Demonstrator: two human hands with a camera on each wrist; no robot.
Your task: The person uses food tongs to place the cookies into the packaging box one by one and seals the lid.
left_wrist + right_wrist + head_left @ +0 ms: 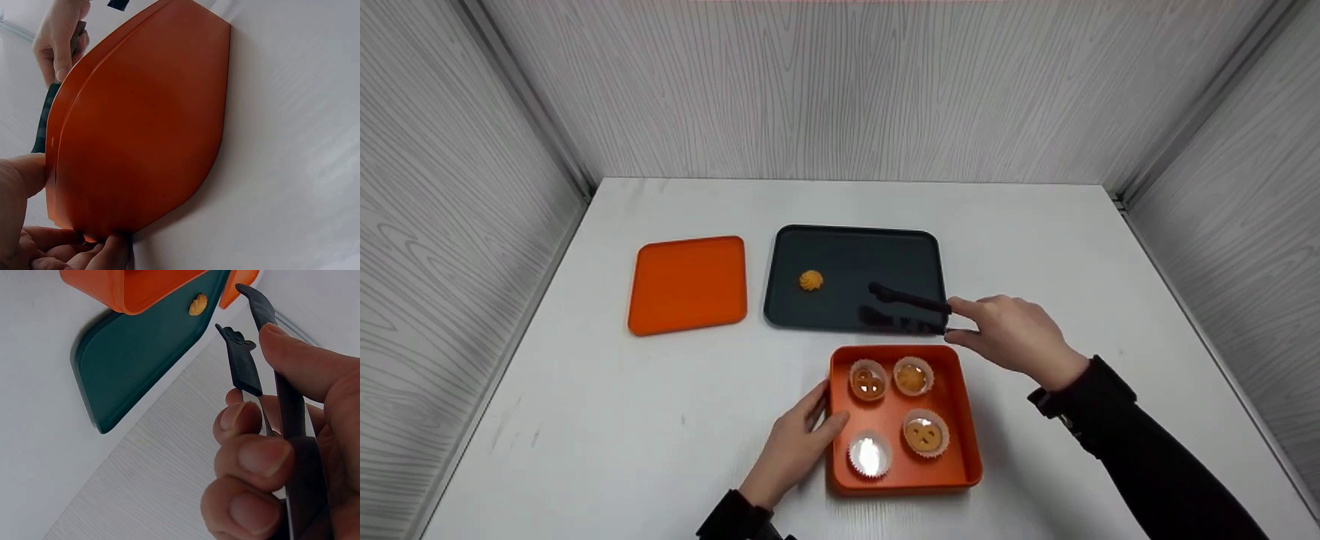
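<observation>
An orange square box stands near the front of the table. My left hand grips its left wall, thumb over the rim and fingers against the outside. Inside sit several paper cups: a pretzel-shaped cookie, a round cookie and a cookie with holes fill three, while the front-left cup holds nothing. Behind the box, my right hand holds black tongs over the right side of a dark tray. Their tips are apart with nothing between them. One swirled cookie lies on that tray.
To the left of the dark tray lies a flat orange tray with nothing on it. Pale wood-grain panels enclose the white table at the back and both sides.
</observation>
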